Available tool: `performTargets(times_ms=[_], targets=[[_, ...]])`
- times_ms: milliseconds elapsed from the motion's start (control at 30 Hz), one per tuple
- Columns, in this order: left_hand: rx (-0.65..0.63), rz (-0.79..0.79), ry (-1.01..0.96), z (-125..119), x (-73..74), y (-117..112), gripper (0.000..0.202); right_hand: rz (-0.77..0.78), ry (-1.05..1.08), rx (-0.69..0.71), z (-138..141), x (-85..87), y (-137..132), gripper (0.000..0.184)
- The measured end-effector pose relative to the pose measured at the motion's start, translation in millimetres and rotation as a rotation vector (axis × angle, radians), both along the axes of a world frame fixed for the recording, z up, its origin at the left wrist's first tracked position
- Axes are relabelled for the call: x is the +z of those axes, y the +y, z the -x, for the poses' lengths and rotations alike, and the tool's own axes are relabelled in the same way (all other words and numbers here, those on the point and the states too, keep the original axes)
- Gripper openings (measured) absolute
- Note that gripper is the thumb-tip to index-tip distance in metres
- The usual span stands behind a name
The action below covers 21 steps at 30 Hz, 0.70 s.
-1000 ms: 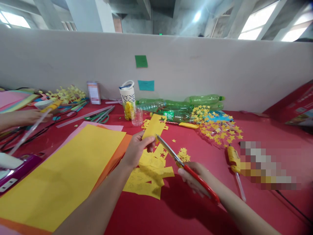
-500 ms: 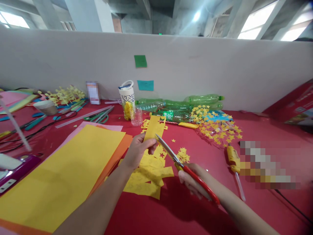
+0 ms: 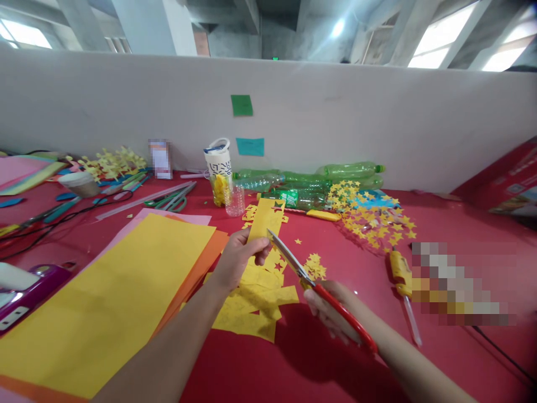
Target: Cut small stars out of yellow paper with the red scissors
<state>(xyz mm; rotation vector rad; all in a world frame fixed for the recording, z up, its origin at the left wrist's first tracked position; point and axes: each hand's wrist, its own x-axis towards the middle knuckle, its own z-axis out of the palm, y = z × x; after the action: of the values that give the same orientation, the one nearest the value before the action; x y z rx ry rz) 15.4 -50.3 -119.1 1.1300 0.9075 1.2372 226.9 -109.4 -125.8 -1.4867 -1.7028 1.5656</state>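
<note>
My left hand point(image 3: 237, 258) pinches a strip of yellow paper point(image 3: 265, 219) with star-shaped holes and holds it upright above the table. My right hand point(image 3: 333, 310) grips red-handled scissors point(image 3: 319, 290); their blades point up and left, and the tips meet the strip's lower right edge beside my left fingers. Beneath both hands lies a heap of yellow paper offcuts point(image 3: 255, 302) on the red tablecloth point(image 3: 293, 358).
Big yellow, orange and pink sheets point(image 3: 109, 296) lie at the left. Cut yellow stars point(image 3: 373, 218), green plastic bottles point(image 3: 319, 179), a white cup point(image 3: 220, 162) and a clear jar point(image 3: 235, 201) stand behind. A yellow glue gun point(image 3: 401, 274) lies right. A purple device point(image 3: 29, 285) sits far left.
A co-worker's hand and the glue gun it held at the far left have gone from view. My hands, the strip and the scissors have hardly moved.
</note>
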Motion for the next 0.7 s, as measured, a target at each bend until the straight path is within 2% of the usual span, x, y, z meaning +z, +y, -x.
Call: performTargets(times_ms=[267,500,700], targets=[[0.002,-0.006,0.007,0.4,-0.1,0.3,0.012,0.008,-0.009,0.025,-0.1,5.1,1.6,0.049],[0.015,-0.008,-0.008,0.0,1.4,0.4,0.014,0.034,0.014,-0.015,-0.2,7.7,1.8,0.045],[0.126,-0.013,-0.058,2.0,1.7,3.6,0.016,0.010,-0.015,-0.046,0.7,3.2,1.1,0.046]])
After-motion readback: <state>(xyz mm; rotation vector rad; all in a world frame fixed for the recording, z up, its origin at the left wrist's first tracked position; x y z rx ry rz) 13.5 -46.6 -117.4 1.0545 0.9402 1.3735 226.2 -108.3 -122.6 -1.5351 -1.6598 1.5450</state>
